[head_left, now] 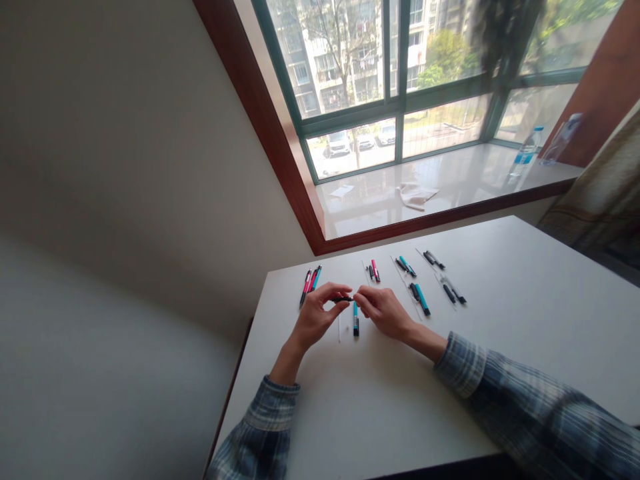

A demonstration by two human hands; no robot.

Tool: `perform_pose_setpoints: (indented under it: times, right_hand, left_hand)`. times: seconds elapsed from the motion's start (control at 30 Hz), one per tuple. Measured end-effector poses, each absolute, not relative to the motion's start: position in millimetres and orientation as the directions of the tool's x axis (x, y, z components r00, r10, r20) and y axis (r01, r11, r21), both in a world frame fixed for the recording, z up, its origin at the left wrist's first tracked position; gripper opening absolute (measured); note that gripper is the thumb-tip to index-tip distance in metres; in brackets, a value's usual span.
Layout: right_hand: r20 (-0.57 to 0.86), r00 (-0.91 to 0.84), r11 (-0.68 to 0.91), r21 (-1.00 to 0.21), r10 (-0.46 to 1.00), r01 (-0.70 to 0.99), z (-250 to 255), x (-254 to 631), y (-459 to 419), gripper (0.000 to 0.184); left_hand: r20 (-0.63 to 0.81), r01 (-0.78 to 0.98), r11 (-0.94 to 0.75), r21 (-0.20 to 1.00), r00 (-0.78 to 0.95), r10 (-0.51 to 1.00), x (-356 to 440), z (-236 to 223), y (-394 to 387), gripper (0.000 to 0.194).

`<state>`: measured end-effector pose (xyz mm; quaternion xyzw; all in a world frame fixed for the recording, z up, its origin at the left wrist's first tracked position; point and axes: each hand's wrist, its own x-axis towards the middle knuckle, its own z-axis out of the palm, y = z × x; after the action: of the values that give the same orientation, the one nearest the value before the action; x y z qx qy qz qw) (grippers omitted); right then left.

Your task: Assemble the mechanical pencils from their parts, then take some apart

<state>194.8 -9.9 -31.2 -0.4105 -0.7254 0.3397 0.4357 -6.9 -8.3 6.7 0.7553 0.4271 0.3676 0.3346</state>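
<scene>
The left hand point(315, 317) and right hand point(381, 311) face each other, their fingers point(339, 289) pinched nearly tip to tip, while the bare left forearm point(286, 365) and bare right forearm point(425, 341) angle inward.

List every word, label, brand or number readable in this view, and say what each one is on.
Nothing can be read. The blue label on the plastic water bottle on the windowsill is too blurred, and any print on the pink and teal pens or the black pen part between the left hand and right hand is too small.
</scene>
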Motion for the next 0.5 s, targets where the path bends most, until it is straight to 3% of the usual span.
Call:
perform_pose_setpoints:
  times: [0.27, 0.5]
  right_hand:
    - [0.355, -0.29, 0.437, -0.846, 0.889, 0.304, -42, 194, -8, 0.04]
    - [0.362, -0.286, 0.444, -0.837, 0.887, 0.319, -42, 195, -9, 0.032]
  left_hand:
    - [0.299, 0.522, -0.534, 0.665, 0.469, 0.831, -2, 15, -12, 0.02]
    - [0.298, 0.674, -0.456, 0.581, 0.344, 0.89, -12, 7, -4, 0.017]
